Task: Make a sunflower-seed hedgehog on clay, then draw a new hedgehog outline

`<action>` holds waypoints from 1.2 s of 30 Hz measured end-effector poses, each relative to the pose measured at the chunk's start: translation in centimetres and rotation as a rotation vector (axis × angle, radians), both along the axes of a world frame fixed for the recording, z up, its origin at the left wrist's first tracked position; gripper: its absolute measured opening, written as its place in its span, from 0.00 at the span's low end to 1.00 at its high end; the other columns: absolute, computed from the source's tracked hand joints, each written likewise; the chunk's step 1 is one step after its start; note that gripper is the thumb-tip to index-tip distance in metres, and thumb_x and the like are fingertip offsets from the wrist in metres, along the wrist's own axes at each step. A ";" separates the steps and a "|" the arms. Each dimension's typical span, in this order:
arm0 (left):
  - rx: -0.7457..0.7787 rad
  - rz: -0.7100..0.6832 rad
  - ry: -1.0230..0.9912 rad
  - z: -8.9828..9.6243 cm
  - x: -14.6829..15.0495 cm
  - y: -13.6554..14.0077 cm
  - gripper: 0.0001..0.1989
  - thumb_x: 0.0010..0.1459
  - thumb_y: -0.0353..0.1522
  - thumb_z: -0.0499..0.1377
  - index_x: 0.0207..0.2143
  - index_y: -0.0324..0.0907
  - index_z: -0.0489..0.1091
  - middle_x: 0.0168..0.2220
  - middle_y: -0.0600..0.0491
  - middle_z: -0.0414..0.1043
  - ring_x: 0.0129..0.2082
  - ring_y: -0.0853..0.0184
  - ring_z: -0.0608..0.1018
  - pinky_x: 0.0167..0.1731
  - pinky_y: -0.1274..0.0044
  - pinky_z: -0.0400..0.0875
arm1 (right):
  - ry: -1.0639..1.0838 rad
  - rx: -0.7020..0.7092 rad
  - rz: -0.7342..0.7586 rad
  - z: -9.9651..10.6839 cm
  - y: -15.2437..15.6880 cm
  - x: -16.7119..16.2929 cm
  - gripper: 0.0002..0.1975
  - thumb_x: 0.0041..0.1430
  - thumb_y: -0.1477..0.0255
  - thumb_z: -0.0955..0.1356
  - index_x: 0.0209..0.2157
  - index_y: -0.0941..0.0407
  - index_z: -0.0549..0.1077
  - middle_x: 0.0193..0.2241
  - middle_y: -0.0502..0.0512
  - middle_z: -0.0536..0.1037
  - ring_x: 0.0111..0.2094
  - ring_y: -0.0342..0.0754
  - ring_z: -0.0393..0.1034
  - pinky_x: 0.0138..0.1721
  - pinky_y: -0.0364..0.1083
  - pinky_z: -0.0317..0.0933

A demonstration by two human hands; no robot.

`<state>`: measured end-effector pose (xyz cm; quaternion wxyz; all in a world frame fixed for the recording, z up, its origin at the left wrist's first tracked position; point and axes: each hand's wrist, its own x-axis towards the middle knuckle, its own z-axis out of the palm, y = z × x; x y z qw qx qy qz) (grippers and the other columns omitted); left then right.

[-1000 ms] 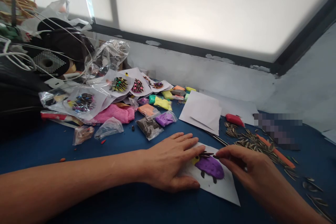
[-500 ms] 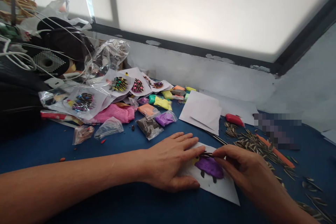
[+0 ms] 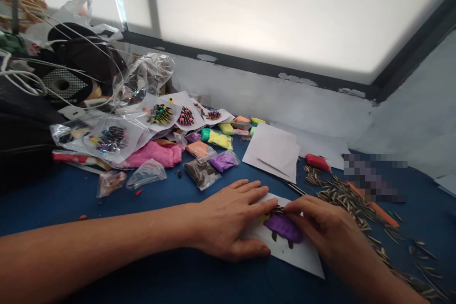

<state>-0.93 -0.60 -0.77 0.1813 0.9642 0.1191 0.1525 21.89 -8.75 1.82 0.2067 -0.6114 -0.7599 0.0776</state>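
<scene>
My left hand [image 3: 237, 221] lies flat with fingers spread, holding down a small white sheet of paper [image 3: 306, 262]. On that sheet is a purple clay body [image 3: 283, 228] with a yellow end partly under my left fingers and two dark legs below. A few striped sunflower seeds [image 3: 278, 209] stand along the clay's upper edge. My right hand [image 3: 322, 225] pinches thumb and forefinger at this edge, on a sunflower seed mostly hidden by the fingertips.
Loose sunflower seeds [image 3: 342, 194] spread to the right, around an orange stick [image 3: 383, 213]. Blank papers [image 3: 272, 149] lie beyond my hands. Bagged purple clay [image 3: 224, 160], other clay packs and finished seed-covered figures [image 3: 110, 138] sit left, beside a pink cloth [image 3: 153, 154].
My right hand has shifted slightly left along the clay's upper edge, its fingertips closer to the standing seeds. My left hand stays flat on the paper.
</scene>
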 end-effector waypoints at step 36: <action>-0.263 0.002 0.134 2.7 0.1 0.2 0.42 0.62 0.49 0.58 0.69 0.34 0.49 0.68 0.39 0.45 0.68 0.51 0.49 0.66 0.60 0.43 | -0.389 0.189 -0.281 0.3 1.1 8.7 0.16 0.64 0.62 0.62 0.35 0.50 0.81 0.35 0.56 0.83 0.35 0.55 0.80 0.24 0.47 0.70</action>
